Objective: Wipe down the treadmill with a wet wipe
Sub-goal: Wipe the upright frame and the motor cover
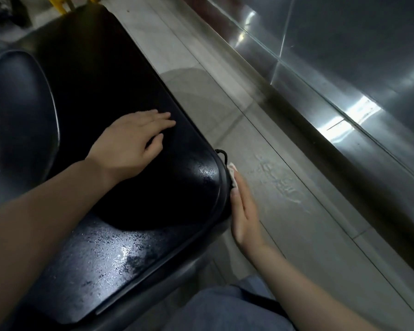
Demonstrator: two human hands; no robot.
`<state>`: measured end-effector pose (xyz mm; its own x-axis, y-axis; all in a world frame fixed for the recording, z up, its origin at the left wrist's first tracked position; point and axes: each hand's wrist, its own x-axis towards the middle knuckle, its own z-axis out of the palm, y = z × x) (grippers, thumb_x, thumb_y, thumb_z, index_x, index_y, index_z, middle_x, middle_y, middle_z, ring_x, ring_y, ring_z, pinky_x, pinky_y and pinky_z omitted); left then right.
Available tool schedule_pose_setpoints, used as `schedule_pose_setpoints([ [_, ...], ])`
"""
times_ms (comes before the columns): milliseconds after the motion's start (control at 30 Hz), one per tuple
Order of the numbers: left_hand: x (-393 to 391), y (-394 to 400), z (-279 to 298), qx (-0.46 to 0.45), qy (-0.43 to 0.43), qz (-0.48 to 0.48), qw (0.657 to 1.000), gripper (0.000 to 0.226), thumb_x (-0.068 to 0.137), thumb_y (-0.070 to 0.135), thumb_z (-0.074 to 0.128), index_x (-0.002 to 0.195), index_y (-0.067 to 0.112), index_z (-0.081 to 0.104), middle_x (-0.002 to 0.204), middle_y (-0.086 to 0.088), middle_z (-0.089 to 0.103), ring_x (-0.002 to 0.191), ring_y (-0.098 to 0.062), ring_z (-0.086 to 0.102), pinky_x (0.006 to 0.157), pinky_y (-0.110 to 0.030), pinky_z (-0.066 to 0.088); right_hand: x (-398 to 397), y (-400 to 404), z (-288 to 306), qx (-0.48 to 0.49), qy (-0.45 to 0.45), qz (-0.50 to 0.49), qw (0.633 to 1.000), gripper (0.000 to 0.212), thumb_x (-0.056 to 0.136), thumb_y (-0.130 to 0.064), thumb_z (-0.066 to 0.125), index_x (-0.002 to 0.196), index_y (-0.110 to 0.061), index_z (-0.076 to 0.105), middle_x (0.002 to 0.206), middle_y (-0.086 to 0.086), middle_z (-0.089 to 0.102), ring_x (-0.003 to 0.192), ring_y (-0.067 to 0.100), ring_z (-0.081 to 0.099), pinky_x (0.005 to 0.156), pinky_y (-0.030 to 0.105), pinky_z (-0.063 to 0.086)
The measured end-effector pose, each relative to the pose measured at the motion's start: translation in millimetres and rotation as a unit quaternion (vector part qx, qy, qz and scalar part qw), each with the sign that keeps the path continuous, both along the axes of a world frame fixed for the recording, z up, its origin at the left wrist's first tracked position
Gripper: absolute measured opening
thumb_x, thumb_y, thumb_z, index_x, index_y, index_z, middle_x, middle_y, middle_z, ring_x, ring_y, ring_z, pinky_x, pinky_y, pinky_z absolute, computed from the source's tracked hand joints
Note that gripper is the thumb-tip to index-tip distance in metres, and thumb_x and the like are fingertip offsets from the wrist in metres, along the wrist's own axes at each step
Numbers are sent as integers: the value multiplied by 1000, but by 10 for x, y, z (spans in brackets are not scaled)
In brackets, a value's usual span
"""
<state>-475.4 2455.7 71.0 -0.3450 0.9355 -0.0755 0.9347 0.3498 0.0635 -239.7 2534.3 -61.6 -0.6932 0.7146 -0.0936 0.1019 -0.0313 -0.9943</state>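
1. The treadmill [120, 96] is a low, glossy black deck that runs from the bottom left up toward the top of the view, lying on a grey tiled floor [285, 223].
2. Its near end, closest to the person, carries wet streaks and droplets that catch the light; a smaller wet patch shines at the rounded corner on the deck's right edge.
3. The wet wipe [232, 174] is a small white wad pressed against the treadmill's right side edge, just past that rounded corner.
4. The right hand [245, 211] holds the wipe flat against the side edge, fingers straight and together, the wipe showing beyond the fingertips.
5. The left hand [132, 137] rests palm down on top of the deck, fingers stretched out and slightly spread, gripping nothing.
6. A thin black cord [221, 152] loops out at the treadmill's right edge, just beyond the wipe.
7. Right of the treadmill, the floor bears a pale smeared mark, and farther right rises a shiny metal wall [344, 68].
8. Left of the deck sits a dark rounded part [19, 111]; what it is I cannot tell.
9. Blue-grey cloth [225, 311] covers the person's knee below the treadmill's near end.
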Motion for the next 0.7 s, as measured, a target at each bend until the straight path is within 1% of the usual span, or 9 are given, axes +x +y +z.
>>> schedule_pose_setpoints([
  [100, 94, 29, -18, -14, 53, -67, 996, 44, 94, 24, 39, 130, 13, 61, 139, -5, 58, 129, -25, 54, 108, -29, 33, 78, -114, -154, -87, -65, -23, 994, 43, 106, -36, 29, 146, -27, 41, 146, -18, 43, 135, -8, 35, 118, 26, 25],
  [167, 175, 59, -31, -21, 70, -54, 996, 40, 95, 19, 45, 131, 10, 59, 139, -9, 57, 128, -30, 54, 107, -38, 38, 158, -261, 4, -69, -47, -13, 996, 45, 107, -28, 29, 152, -20, 30, 156, -13, 30, 142, -4, 24, 121, 29, 18],
  [233, 312, 64, -26, -49, 43, -41, 997, 50, 97, 36, 38, 139, 12, 52, 149, -9, 46, 139, -29, 42, 114, -40, 29, 264, -347, 119, 21, 27, 42, 999, 49, 106, -15, 30, 153, -7, 21, 162, -1, 16, 150, 11, 12, 123, 31, 11],
  [300, 450, 9, -74, -82, 14, -78, 993, 66, 94, 54, 27, 151, 21, 36, 160, -2, 27, 149, -20, 21, 122, -39, 14, 339, -311, 92, 162, 67, 128, 976, 50, 105, -14, 30, 153, -3, 20, 163, 8, 9, 151, 25, 7, 122, 35, 9],
  [400, 522, -63, -141, -82, 17, -123, 989, 64, 97, 55, 24, 155, 27, 25, 163, 3, 17, 151, -12, 11, 123, -36, 8, 366, -181, -116, 241, 76, 106, 962, 49, 99, 2, 33, 148, 0, 29, 160, 6, 19, 149, 25, 19, 121, 36, 17],
  [500, 499, -91, -148, -61, 22, -114, 991, 61, 99, 52, 24, 154, 26, 28, 162, 2, 21, 150, -14, 16, 123, -37, 12, 329, -127, -178, 137, 40, 13, 990, 53, 93, 17, 41, 141, -6, 46, 147, -5, 45, 136, 11, 44, 113, 26, 34],
  [567, 508, -84, -141, -49, 22, -115, 992, 60, 99, 50, 25, 153, 24, 33, 161, 1, 26, 149, -17, 21, 122, -38, 15, 324, -85, -195, 74, -9, -46, 996, 48, 93, 8, 50, 123, -29, 54, 114, -29, 60, 101, -6, 58, 88, 11, 44],
  [633, 514, -71, -127, -42, 20, -116, 992, 59, 99, 48, 25, 152, 23, 35, 160, 0, 29, 148, -17, 23, 122, -37, 16, 322, -22, -210, -1, -35, -72, 997, 36, 92, -1, 58, 100, -36, 56, 94, -17, 63, 80, -4, 56, 73, 14, 43],
  [700, 500, -76, -131, -37, 26, -117, 992, 59, 99, 48, 25, 152, 22, 35, 160, -1, 29, 148, -18, 23, 122, -37, 15, 297, 27, -130, -20, -53, -86, 995, 25, 90, -9, 64, 90, -33, 59, 101, 3, 62, 82, 0, 55, 75, 14, 42],
])
